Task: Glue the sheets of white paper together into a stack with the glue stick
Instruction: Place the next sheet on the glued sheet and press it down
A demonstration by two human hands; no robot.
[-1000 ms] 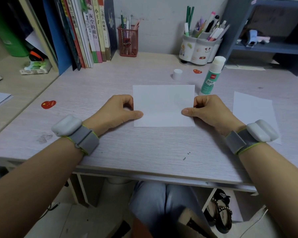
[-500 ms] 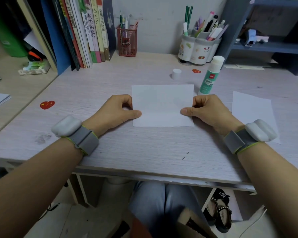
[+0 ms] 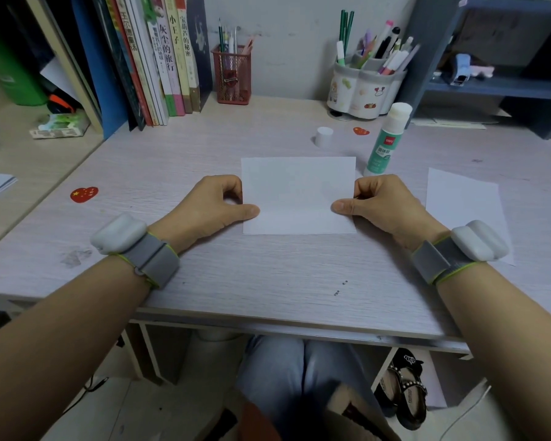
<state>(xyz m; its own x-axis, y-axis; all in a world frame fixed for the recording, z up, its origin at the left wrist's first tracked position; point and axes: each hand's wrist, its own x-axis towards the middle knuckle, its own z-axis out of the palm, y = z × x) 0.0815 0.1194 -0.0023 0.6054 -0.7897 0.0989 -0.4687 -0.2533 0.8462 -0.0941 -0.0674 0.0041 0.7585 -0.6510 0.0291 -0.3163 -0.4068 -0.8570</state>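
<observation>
The left hand [image 3: 209,206] and right hand [image 3: 380,203] each lie with fingers curled and the thumb pressed flat on a side edge of the paper [image 3: 298,194], holding it down on the desk [image 3: 268,275]. The uncapped glue stick [image 3: 387,140] stands just beyond the right hand, its cap [image 3: 324,136] further left. Another sheet [image 3: 462,198] lies right. Uneven thumb pressure could skew the edges; the tall stick could tip if knocked.

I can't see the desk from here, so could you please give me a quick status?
Left hand and right hand pinch white paper sheet flat on desk. Green-labelled glue stick upright, uncapped. Nothing in the way.
</observation>
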